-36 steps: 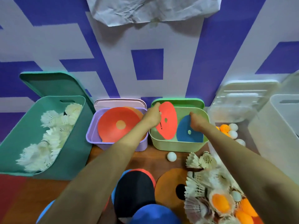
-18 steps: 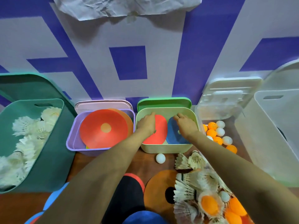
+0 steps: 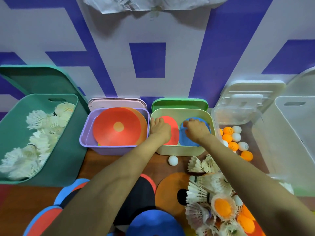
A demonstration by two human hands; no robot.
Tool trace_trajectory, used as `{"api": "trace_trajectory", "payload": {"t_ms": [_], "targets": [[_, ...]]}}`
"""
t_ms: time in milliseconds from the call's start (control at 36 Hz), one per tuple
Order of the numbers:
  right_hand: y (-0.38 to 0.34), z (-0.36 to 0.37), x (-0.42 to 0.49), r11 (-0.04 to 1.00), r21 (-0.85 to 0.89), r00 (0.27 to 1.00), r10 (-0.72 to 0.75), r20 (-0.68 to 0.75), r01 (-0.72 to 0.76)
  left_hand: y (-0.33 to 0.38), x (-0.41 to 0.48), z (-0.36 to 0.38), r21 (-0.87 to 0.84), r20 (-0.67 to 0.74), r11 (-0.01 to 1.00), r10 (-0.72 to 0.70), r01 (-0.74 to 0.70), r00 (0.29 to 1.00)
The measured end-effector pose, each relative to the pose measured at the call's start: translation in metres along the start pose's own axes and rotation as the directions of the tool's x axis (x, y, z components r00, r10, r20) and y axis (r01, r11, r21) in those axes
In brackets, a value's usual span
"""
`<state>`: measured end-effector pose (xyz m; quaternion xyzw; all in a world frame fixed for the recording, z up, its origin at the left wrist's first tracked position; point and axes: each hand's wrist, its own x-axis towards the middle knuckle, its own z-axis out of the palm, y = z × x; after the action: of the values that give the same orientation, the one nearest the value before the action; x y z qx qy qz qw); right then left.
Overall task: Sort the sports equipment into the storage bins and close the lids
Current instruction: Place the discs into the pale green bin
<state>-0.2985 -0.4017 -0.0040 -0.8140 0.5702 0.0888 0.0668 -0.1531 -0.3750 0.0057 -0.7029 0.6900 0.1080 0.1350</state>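
Your left hand lay flat, fingers spread, on red disc inside light green bin. Your right hand pressed palm-down on blue disc beside it; fingers possibly curled over its edge, grip unclear. Bin lid stood open behind. White ball sat on table just before bin.

A red flat round disc and a blue flat round disc lie side by side inside the open pale green plastic bin, red on the left.
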Motion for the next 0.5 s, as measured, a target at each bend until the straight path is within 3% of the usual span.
{"api": "trace_trajectory", "payload": {"t_ms": [167,250,333,417,500], "targets": [[-0.045,-0.020,-0.039,0.977,0.174,0.986,-0.097,-0.132,0.119,-0.022,-0.060,-0.014,-0.267,-0.206,0.958,0.046,-0.101,0.978],[-0.081,-0.033,-0.068,0.946,0.233,0.963,-0.178,-0.204,0.224,-0.050,-0.106,-0.011,-0.399,-0.282,0.912,-0.024,-0.095,0.959],[-0.125,-0.041,-0.098,0.894,0.246,0.918,-0.320,-0.234,0.375,-0.084,-0.155,0.002,-0.474,-0.313,0.880,-0.199,0.029,0.929],[-0.172,-0.034,-0.119,0.830,0.193,0.851,-0.494,-0.179,0.523,-0.123,-0.197,0.029,-0.561,-0.355,0.817,-0.385,0.136,0.852],[-0.218,-0.019,-0.130,0.774,0.139,0.786,-0.611,-0.092,0.618,-0.161,-0.235,0.051,-0.563,-0.214,0.769,-0.488,0.302,0.846]]}}
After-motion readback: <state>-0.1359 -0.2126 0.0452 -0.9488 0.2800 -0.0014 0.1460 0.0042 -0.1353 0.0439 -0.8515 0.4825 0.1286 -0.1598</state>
